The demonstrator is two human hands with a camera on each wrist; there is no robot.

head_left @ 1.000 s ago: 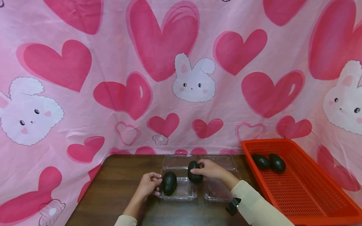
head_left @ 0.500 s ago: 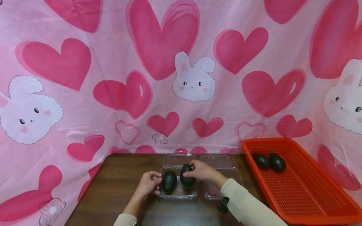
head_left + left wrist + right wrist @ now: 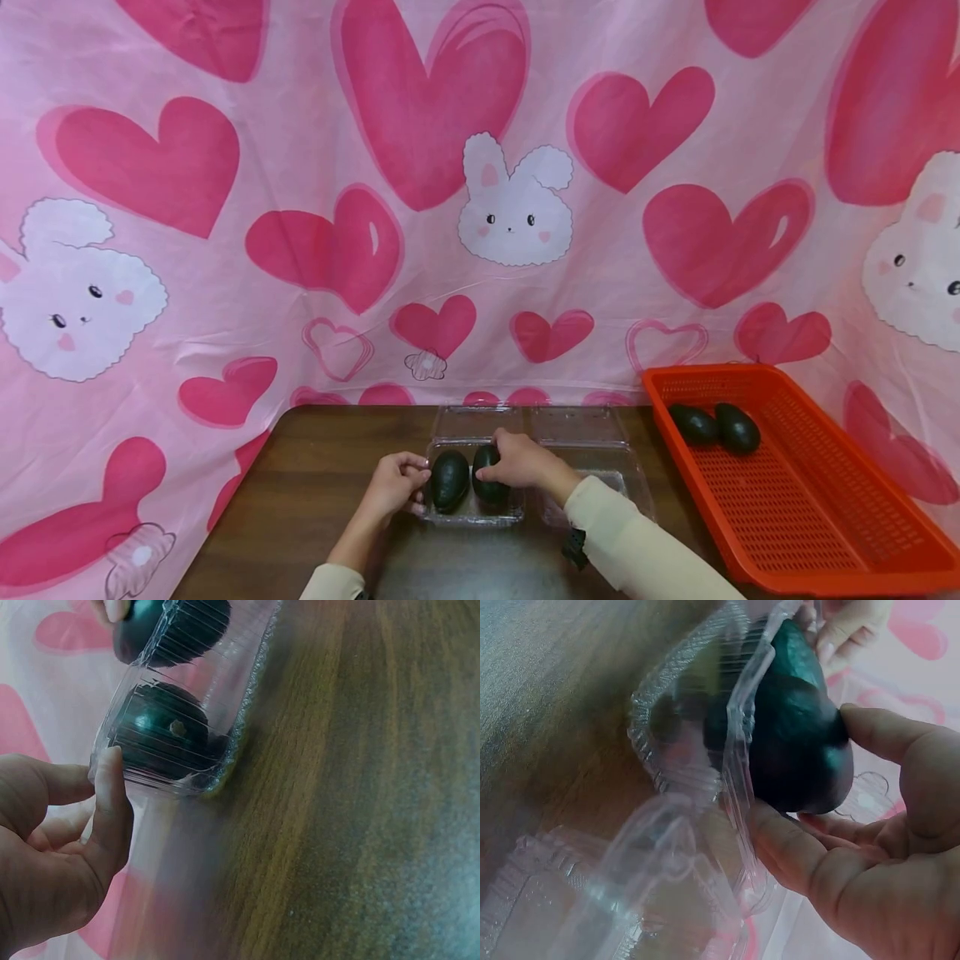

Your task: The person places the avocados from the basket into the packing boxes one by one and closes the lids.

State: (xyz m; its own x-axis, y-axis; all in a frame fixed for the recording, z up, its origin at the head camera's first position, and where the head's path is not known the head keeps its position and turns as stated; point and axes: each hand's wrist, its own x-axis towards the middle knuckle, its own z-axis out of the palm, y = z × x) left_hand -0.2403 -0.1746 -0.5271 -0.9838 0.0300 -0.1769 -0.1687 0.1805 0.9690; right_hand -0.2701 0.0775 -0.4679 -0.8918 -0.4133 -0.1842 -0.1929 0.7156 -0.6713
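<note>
Two dark green avocados lie side by side at the clear plastic clamshell container (image 3: 480, 522) on the left. The left avocado (image 3: 450, 483) rests inside it. My right hand (image 3: 522, 462) holds the right avocado (image 3: 487, 487) low over the right half; in the right wrist view, thumb and fingers sit on either side of this avocado (image 3: 802, 750), close to the container's rim. My left hand (image 3: 393, 486) pinches the container's left rim between thumb and fingers, seen closely in the left wrist view, where the ribbed wall (image 3: 255, 667) stands in front of the avocados.
A second clear clamshell (image 3: 637, 492) stands to the right, partly behind my right forearm. Both hinged lids stretch toward the back edge of the wooden table (image 3: 315, 475). Farther right, an orange perforated basket (image 3: 697, 508) holds two more avocados (image 3: 738, 428). A pink patterned cloth hangs behind.
My right hand has carried its avocado left and down, beside the first one in the left container. My left hand has stayed at the rim.
</note>
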